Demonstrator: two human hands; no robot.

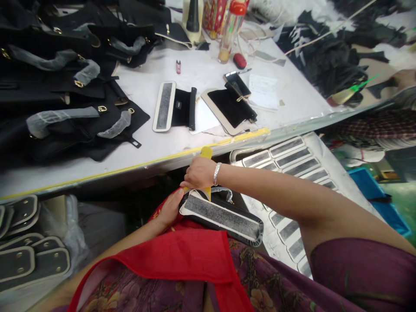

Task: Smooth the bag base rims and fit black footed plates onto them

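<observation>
My right hand (199,172) is closed round a yellow-handled tool (206,152), held upright just below the table's front edge. Its lower end reaches down to a long bag panel (224,214) with a cream rim and grey middle that rests on my lap. My left hand (169,210) grips the left end of that panel, fingers curled on its edge. A black bag part (224,199) lies under the panel. A silver bracelet sits on my right wrist.
On the white table (201,69) lie a similar panel (164,106), a black flap piece (232,107), a phone (236,82), a bottle (230,30) and piled black bags (65,86). Stacked panels (289,158) stand to the right, more pieces (29,251) at lower left.
</observation>
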